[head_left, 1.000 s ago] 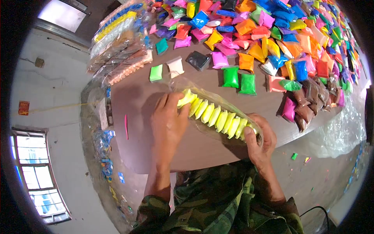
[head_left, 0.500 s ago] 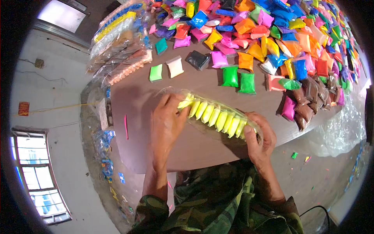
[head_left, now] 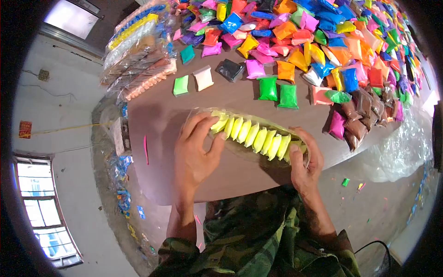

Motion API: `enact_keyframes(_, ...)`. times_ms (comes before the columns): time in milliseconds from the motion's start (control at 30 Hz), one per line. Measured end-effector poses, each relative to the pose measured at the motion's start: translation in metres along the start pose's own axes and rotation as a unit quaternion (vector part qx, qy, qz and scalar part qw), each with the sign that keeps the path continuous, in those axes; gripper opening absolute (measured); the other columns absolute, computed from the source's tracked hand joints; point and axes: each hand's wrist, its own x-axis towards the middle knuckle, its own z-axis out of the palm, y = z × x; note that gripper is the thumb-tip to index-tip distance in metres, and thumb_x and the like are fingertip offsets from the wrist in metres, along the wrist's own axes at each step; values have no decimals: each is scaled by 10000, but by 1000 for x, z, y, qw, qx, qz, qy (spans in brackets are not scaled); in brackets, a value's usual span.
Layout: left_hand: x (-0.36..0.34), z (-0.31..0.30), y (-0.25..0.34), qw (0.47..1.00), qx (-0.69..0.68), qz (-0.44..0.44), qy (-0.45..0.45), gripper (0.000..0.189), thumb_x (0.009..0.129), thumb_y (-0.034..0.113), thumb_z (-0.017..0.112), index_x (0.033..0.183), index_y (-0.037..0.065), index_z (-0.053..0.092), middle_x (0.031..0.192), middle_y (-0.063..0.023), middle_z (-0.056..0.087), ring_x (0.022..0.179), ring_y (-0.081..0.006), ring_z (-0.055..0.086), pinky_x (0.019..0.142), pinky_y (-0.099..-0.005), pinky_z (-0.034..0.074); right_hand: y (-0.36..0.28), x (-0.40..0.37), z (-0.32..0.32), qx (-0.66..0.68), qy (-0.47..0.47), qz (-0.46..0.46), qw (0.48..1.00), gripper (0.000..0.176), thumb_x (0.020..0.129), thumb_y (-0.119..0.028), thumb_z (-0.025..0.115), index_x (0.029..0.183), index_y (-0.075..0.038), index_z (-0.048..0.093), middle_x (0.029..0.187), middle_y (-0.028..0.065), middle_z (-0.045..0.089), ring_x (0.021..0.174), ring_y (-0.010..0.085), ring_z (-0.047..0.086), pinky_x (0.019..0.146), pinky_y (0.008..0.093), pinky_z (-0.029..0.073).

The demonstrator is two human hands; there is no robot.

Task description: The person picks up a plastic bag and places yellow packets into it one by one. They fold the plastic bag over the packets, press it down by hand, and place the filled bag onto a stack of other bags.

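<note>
A clear plastic bag [head_left: 272, 123] holds a row of several small yellow packets [head_left: 252, 134], standing side by side. My left hand [head_left: 199, 142] is closed on the bag's left end, its fingers over the last packet and its thumb just below. At the other end my right hand [head_left: 307, 157] grips the bag, thumb in front and fingers behind. The bag is held above the brown table [head_left: 184, 187], slanting down to the right. Light green [head_left: 181, 85] and pale pink [head_left: 203, 78] packets lie on the table beyond my left hand.
A large heap of coloured packets [head_left: 295, 32] covers the far side. Filled clear bags [head_left: 138, 60] are stacked at the far left. Brown packets [head_left: 364, 111] lie at the right, beside crumpled clear plastic [head_left: 397, 147]. A thin pink strip [head_left: 146, 149] lies near the left edge.
My left hand has shifted its fingers over the bag's left end, its thumb now lower and more spread. The view has moved slightly; my right hand keeps its grip.
</note>
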Motion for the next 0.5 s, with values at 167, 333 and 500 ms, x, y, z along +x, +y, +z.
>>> enact_keyframes(167, -3, 22, -8, 997, 31, 74, 3, 309, 885, 133, 809, 1174, 33, 765, 1308, -133, 696, 1114, -306, 688, 994, -414, 547, 9, 0, -2, 13, -19, -30, 999, 299, 1021, -117, 625, 1272, 40, 665, 1271, 190, 692, 1186, 297, 668, 1043, 413, 510)
enact_keyframes(333, -12, 26, -8, 996, -7, 70, 57, 268, 873, 119, 825, 1131, 65, 777, 1261, -111, 694, 1084, -316, 675, 936, -431, 567, 5, -1, -1, 20, -16, -5, 1000, 299, 1038, -136, 635, 1277, 41, 659, 1299, 189, 679, 1224, 295, 648, 1075, 413, 489)
enact_keyframes(500, -30, 4, -27, 991, 79, 98, 40, 257, 848, 28, 811, 1097, 66, 760, 1299, -95, 662, 1036, -293, 682, 852, -407, 594, 3, 0, 0, 56, -20, 18, 998, 298, 1052, -146, 625, 1285, 36, 656, 1306, 172, 675, 1240, 266, 632, 1077, 395, 480)
